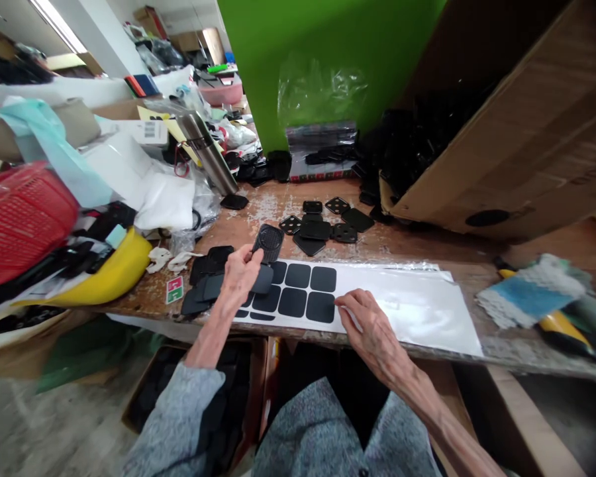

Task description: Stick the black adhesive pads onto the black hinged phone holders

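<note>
My left hand (pixel 240 273) is closed on a black plastic plate (pixel 269 242) with a round ribbed pattern, tilted above the bench. Under that hand lie flat dark rounded plates (pixel 211 287), partly hidden by it. A white backing sheet (pixel 417 305) stretches along the bench's front edge, with rows of black rounded-square stickers (pixel 297 277) on its left part. At the right end of the nearer row, thumb and finger of my right hand (pixel 370 321) pinch the edge of a black square sticker (pixel 320 309), which still looks flat on the sheet.
Loose black plates (pixel 315 230) lie behind the sheet. A steel thermos (pixel 208 152), red basket (pixel 24 222) and yellow tray (pixel 99 271) crowd the left. At right are a large cardboard box (pixel 516 146) and a blue-white cloth (pixel 531 291). A green panel (pixel 328 40) rises behind.
</note>
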Demonstrator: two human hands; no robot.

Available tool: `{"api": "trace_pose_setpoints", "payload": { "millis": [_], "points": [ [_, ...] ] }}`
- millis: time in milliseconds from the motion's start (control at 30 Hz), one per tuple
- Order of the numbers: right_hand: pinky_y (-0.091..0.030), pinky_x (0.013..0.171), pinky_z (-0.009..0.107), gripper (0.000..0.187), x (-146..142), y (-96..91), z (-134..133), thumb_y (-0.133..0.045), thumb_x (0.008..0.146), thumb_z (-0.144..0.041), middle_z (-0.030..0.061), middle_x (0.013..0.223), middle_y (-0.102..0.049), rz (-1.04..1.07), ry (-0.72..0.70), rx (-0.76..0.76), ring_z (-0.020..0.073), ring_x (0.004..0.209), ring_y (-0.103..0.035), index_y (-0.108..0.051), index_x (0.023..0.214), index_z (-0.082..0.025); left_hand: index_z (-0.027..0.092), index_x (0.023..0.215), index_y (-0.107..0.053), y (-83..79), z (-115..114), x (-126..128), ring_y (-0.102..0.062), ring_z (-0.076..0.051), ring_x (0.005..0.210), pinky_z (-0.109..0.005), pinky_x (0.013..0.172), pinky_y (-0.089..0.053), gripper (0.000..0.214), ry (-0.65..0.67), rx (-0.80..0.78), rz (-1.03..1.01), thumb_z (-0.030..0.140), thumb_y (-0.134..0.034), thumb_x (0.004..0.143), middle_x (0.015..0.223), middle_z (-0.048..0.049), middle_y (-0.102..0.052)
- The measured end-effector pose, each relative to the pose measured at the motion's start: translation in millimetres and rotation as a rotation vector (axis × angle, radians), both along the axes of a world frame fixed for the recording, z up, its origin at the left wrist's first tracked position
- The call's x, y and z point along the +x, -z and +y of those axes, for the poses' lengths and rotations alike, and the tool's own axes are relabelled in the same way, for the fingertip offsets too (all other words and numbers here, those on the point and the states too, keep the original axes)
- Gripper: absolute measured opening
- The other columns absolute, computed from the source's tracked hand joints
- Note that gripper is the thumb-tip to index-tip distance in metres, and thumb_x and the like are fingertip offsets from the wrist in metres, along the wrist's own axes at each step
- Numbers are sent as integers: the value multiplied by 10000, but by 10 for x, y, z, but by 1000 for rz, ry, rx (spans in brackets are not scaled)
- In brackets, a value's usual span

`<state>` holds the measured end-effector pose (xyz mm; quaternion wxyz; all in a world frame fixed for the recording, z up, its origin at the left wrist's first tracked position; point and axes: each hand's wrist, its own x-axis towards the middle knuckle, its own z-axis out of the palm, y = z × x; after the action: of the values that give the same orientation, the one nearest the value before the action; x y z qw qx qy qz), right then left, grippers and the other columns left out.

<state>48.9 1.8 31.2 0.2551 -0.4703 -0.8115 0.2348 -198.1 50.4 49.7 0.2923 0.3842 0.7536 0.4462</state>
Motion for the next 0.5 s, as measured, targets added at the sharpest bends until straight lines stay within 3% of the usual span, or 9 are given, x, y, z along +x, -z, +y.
{"api": "trace_pose_setpoints", "payload": {
  "millis": [67, 200, 267, 367, 433, 500],
  "points": [
    [-429, 796, 339, 226, -85, 41, 93, -415, 838, -81, 69, 867, -509, -76, -43, 42, 189, 831, -465, -563, 991, -158, 153, 766, -660, -5, 119, -163, -550, -207, 710, -325, 715, -408, 194, -17, -27, 170, 290, -593, 646, 623, -18, -559],
    [-439, 761, 351, 255, -250, 101, 198, -432, 832, -109, 72, 853, -502, -163, -71, 61, 207, 832, -452, -596, 1013, -183, 175, 963, -626, -52, 53, -111, -470, -278, 989, -421, 904, -322, 288, -6, -2, 437, 269, -574, 696, 913, -83, -565],
    [-436, 762, 365, 264, -301, 122, 211, -440, 828, -117, 77, 867, -502, -183, -73, 54, 217, 843, -451, -598, 1025, -193, 189, 1024, -598, -27, -84, 55, -443, -251, 1014, -405, 924, -330, 280, 203, 59, 563, 266, -512, 769, 992, -83, -532],
    [-412, 819, 403, 283, -347, 146, 209, -444, 821, -116, 94, 927, -508, -213, -69, 57, 238, 897, -444, -583, 1058, -185, 195, 1069, -574, 106, -293, 309, -450, -207, 937, -371, 881, -396, 271, 632, 118, 646, 221, -438, 836, 980, -71, -506],
    [-379, 875, 422, 283, -370, 156, 223, -438, 814, -103, 98, 959, -514, -221, -71, 66, 245, 940, -436, -572, 1052, -174, 207, 1131, -539, 220, -377, 409, -424, -206, 943, -376, 872, -409, 305, 696, 128, 649, 200, -429, 847, 1027, -76, -460],
    [-362, 898, 410, 258, -392, 159, 270, -441, 792, -86, 91, 965, -521, -220, -84, 73, 236, 955, -438, -568, 1002, -167, 219, 1160, -517, 308, -406, 444, -402, -207, 947, -387, 874, -411, 322, 665, 131, 645, 193, -432, 850, 1052, -78, -416]
  ]
}}
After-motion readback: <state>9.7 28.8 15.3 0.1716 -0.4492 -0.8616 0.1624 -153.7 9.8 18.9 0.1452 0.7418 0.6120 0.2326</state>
